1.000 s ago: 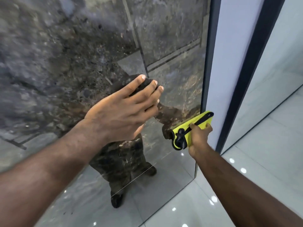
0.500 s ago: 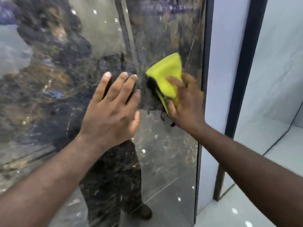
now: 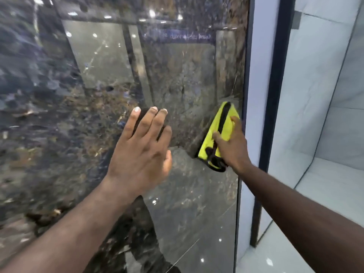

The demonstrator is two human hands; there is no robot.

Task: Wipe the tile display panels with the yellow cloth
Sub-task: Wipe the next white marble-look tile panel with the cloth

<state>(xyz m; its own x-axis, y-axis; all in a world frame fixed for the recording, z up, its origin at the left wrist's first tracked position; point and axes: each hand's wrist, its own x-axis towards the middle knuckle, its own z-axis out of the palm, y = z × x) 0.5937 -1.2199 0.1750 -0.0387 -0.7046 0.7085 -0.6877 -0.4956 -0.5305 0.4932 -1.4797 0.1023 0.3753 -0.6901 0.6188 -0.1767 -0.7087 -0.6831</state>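
Yellow microfibre cloth (image 3: 228,127) with black trim sits at three o'clock on the glossy dark marble tile panel (image 3: 177,75), near its right edge, held by your right hand (image 3: 233,148). Your left hand (image 3: 141,154) presses flat at centre, fingers straight.

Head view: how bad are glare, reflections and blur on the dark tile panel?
Head view: the glossy dark tile panel mirrors ceiling-light spots and the room, masking its surface; its left part is smeared by motion blur; the left hand, right hand and yellow cloth are fairly sharp.
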